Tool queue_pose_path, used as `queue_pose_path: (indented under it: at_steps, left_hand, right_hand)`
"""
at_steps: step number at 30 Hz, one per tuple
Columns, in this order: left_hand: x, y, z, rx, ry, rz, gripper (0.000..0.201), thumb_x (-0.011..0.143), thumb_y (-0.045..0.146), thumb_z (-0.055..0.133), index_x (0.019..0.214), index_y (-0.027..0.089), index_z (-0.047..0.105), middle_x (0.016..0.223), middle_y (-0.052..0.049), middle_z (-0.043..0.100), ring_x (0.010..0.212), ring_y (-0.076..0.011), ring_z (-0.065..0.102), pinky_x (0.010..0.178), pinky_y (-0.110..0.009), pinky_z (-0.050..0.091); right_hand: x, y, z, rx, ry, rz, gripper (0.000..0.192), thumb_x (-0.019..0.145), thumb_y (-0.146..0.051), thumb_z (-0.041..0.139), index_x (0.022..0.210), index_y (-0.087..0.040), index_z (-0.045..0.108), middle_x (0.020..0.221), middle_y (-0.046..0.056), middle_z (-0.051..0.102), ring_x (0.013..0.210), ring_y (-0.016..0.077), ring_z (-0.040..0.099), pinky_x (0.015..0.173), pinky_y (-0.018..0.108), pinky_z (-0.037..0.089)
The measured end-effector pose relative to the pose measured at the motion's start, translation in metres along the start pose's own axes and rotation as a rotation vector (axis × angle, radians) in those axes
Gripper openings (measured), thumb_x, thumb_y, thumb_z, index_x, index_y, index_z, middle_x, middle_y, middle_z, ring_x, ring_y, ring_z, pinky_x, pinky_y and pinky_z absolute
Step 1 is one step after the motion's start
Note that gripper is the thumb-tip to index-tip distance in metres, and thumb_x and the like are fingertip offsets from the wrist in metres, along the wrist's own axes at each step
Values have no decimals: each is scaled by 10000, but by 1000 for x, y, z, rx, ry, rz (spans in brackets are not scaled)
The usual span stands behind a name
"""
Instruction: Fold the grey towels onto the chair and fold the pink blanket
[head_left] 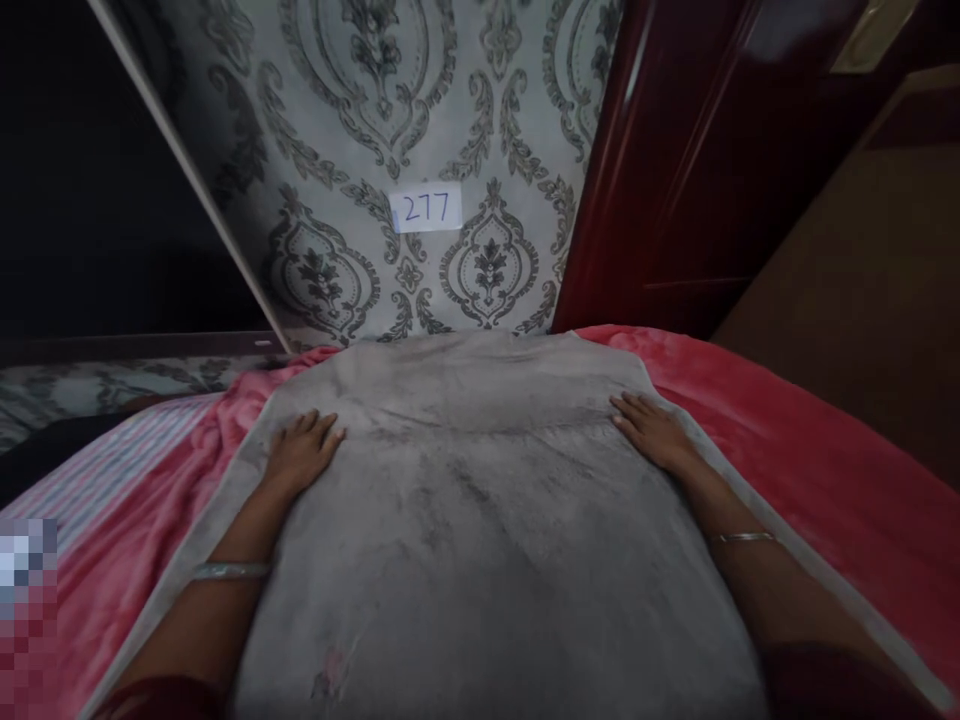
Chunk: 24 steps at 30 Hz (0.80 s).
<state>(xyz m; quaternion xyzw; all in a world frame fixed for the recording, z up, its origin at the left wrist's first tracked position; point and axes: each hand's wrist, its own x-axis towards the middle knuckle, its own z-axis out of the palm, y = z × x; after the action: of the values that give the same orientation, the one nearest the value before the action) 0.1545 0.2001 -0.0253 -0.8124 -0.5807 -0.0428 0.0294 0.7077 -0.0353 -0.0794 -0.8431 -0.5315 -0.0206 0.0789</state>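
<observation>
A large grey cloth (480, 520) lies spread out before me, with soft creases across its upper part and a small pinkish mark near the bottom left. Toward its left edge my left hand (304, 450) rests flat on the fabric, fingers stretched out. On the opposite side my right hand (652, 430) lies flat near the right edge, its fingers pointing inward. Neither hand grips the cloth. Each wrist wears a bangle.
Beneath the grey cloth is a red blanket (795, 440), showing at both sides. A striped sheet (127, 450) shows at left. Behind stand a patterned wall (480, 120) with a "277" label (427, 207), a dark screen (127, 180) and a dark red door panel (675, 150).
</observation>
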Motion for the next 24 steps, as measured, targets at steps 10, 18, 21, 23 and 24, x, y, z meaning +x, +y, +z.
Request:
queue_pose_path:
  at_steps: [10,18,21,23,24]
  left_hand:
    - [97,24,-37,34,118,86,535,918,286,506,1421,105,499,1445,-228,541,1293,-324,566,1068,-420,452]
    - [140,34,-27,8,130,-163,387,946,292,474,1267,119,603,1179,-231,706,1133,-352,661,922,-427,497]
    - [147,35,-13,-31,260,-248,417,977,277,377,1312,119,568,1150,-232,710,1114,-354,665,922,-445,489]
    - [149,35,-2,-80,251,-289,416,968,282,398,1324,138,558,1128,-220,718,1094,-356,673,910,-447,494]
    - [149,34,4,-103,224,-298,416,960,285,420,1330,148,552,1133,-214,719,1097,-357,672,909,-448,496]
  right_hand:
    - [79,-87,-42,27,121,-5,549,980,-319,458,1507,-168,459,1360,167,620,1123,290,663,960,386,519]
    - [146,-130,-32,115,167,185,422,934,-256,512,1338,-179,604,1200,170,698,1120,309,654,915,385,498]
    - [155,-127,-17,186,276,244,389,945,-271,492,1292,-172,636,1147,165,709,1089,308,656,896,378,493]
    - [155,-125,-6,206,295,277,408,949,-293,493,1315,-168,622,1117,162,711,1056,309,661,883,385,493]
    - [154,-125,0,206,291,292,413,947,-295,493,1319,-169,619,1104,161,712,1040,311,664,878,391,494]
